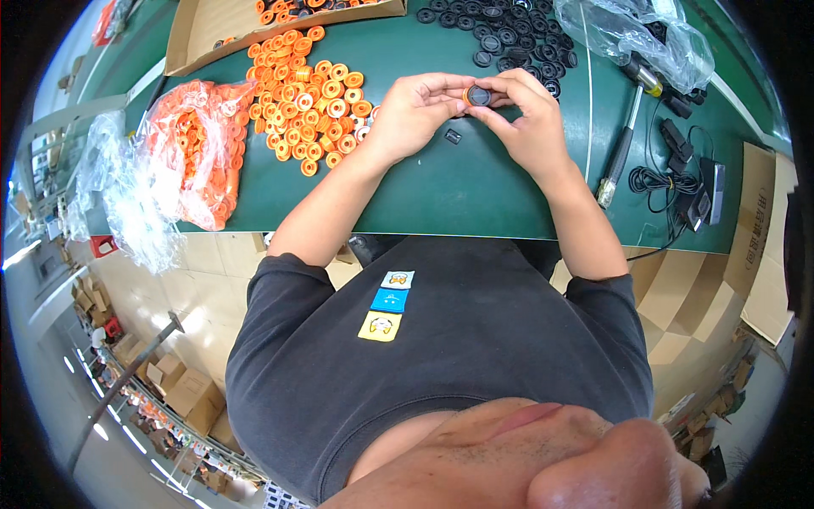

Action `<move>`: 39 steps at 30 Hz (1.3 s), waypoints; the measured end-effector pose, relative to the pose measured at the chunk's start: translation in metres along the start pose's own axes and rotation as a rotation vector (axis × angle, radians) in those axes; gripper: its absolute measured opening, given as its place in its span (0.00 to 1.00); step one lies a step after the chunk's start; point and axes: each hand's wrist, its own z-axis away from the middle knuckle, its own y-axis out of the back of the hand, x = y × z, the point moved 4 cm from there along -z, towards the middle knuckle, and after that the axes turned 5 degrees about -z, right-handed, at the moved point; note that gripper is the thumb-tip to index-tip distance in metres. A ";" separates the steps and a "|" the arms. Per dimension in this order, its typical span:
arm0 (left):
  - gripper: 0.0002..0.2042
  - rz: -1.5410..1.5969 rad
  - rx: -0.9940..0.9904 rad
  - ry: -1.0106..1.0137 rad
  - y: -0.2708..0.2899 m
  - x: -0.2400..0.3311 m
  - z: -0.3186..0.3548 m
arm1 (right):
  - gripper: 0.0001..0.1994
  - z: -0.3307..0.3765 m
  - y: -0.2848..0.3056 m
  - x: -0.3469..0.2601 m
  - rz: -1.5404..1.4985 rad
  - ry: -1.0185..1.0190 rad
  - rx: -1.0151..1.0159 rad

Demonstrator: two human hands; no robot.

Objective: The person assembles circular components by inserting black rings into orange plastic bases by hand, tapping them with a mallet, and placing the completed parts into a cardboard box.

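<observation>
Nearest the tabletop's (475, 195) near edge lies a broad band of bare green surface, the only open room here, and both forearms cross it from the person's body. Above that band, around the middle of the tabletop, the left hand (413, 114) and right hand (527, 119) meet, fingers curled shut on one small assembly: a black round cap (479, 95) facing up, with a sliver of orange ring (467, 98) showing at its left side. It is held just off the surface, pinched from both sides. By my reading, the step in hand is seating the black piece into the orange one; the next move seems to call for a square, even squeeze with the thumbs, though the joint itself is too small to see clearly.

A small black part (453, 136) lies on the tabletop just below the hands. Left of them spreads a loose heap of orange rings (309, 97), with a plastic bag of more (199, 144) near the left edge. To the right lies a metal tool with a dark handle (623, 140) and a tangle of black cable (670, 182). Toward the far edge sit a pile of black caps (500, 30), a clear bag (632, 34) and a cardboard box (212, 30). Sideways room is tight; the free lane runs back toward the near edge.
</observation>
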 end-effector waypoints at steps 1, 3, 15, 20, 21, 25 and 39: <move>0.16 0.001 0.000 -0.001 -0.001 0.001 0.000 | 0.16 0.000 0.000 -0.001 0.001 0.000 -0.001; 0.16 0.009 -0.009 0.011 -0.003 0.004 0.001 | 0.16 0.000 -0.001 -0.005 0.055 0.069 -0.014; 0.16 0.048 -0.013 0.033 -0.004 0.004 0.001 | 0.16 0.001 0.000 -0.013 0.149 0.098 0.016; 0.15 0.096 -0.034 0.046 -0.004 0.005 0.001 | 0.15 0.002 0.000 -0.010 0.127 0.071 0.003; 0.15 0.125 -0.044 0.046 -0.003 0.004 0.001 | 0.15 0.002 0.000 -0.010 0.114 0.079 0.002; 0.14 0.118 -0.055 0.054 -0.002 0.005 0.000 | 0.15 0.002 -0.001 -0.010 0.141 0.079 -0.007; 0.11 -0.043 0.130 -0.144 -0.005 0.006 -0.001 | 0.13 0.003 -0.005 0.029 -0.482 -0.362 0.014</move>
